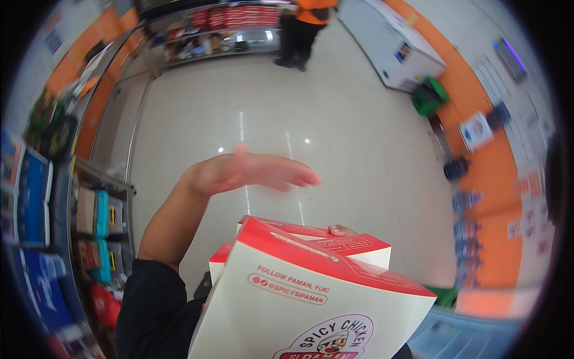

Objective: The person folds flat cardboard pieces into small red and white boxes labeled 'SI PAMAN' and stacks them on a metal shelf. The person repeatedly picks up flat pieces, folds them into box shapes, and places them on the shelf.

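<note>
My left hand (257, 170) is raised over the floor, ahead of the boxes. Its fingers are stretched out, slightly smeared by motion, and nothing is in them. Close to my body is a bunch of red and white cardboard food boxes (239, 311), the nearest one large and tilted, with a printed cartoon emblem on its side. Behind it, another red-topped box (371, 257) shows partly. Only the fingertips of my right hand (342, 230) are visible, curled over the far edge of the boxes; the rest is hidden behind the cardboard.
A person in orange and black (302, 36) stands at the back beside a shelf (257, 45) of red boxes. A white chest freezer (388, 48) and green bin (430, 96) line the right wall, with several water bottles (466, 230) nearer. A metal rack (101, 170) stands left.
</note>
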Motion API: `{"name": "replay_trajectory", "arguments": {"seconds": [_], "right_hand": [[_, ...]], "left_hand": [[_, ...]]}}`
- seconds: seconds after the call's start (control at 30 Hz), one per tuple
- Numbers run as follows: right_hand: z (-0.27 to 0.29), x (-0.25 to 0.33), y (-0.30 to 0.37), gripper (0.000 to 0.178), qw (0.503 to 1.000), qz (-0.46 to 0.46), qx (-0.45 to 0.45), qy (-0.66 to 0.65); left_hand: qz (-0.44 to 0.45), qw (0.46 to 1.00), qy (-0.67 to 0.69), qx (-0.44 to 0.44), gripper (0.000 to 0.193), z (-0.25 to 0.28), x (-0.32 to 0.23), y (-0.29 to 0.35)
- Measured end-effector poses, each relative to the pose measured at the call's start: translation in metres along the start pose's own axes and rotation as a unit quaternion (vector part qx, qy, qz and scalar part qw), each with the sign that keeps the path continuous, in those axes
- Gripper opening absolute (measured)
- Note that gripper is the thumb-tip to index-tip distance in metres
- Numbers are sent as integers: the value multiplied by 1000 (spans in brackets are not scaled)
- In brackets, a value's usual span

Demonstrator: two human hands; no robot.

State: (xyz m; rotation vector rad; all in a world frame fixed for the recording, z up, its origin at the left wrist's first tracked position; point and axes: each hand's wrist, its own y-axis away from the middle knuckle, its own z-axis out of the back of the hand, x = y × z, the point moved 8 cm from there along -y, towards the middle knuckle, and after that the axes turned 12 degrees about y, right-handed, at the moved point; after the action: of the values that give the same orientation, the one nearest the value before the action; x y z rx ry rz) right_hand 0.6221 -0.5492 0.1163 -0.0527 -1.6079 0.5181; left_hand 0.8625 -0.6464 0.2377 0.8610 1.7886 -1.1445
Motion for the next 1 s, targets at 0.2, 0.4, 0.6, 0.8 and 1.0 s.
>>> {"name": "replay_trajectory", "arguments": {"seconds": [0.2,0.4,0.6,0.8,1.0], "right_hand": [[-2,-66,-139,85,990,12,85,-112],[15,-120,-271,77,976,12,115,-186],[21,-164,-388,70,959,11,135,-247],[8,-206,-490,64,953,8,141,-267],[-14,-259,-600,60,961,16,102,-257]], "left_hand": [[45,998,30,-14,99,80,1,-50],[-99,993,63,-24,102,175,-11,-66],[-218,965,126,-73,95,284,-3,-77],[-334,887,248,-198,128,390,-32,-64],[-428,872,224,-77,97,515,-77,-43]]}}
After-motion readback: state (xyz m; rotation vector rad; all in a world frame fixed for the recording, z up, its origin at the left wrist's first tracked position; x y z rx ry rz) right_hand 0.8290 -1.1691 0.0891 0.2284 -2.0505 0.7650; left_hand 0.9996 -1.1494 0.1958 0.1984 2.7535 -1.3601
